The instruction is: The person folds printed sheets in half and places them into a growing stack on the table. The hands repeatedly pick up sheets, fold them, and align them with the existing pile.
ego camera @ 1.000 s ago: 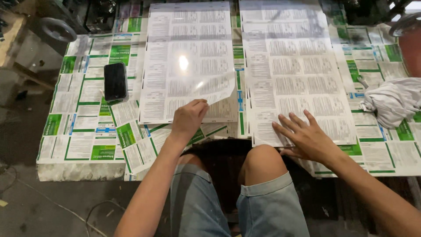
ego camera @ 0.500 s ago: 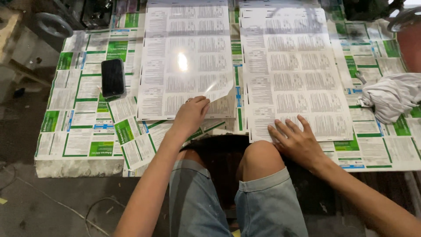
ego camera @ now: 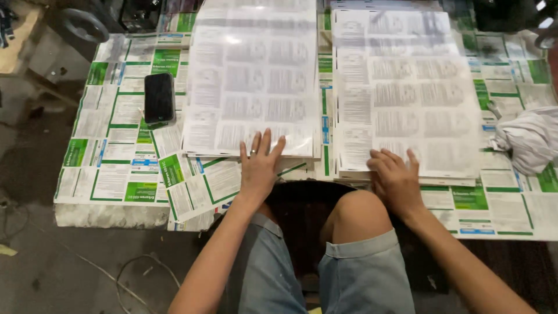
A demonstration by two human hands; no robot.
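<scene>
Glossy printed sheet lies flat on the left stack, left hand spread open pressing its near edge, right hand fingers curled on the right stack near edge, probably gripping nothing; next needs lifting one sheet cleanly.

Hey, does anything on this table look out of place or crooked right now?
Mostly tidy. The left hand lies flat on the left stack of printed sheets, the right hand on the right stack. Oddities: a crumpled white cloth at the right edge, and a green-and-white sheet lying askew, overhanging the table's front edge.
</scene>
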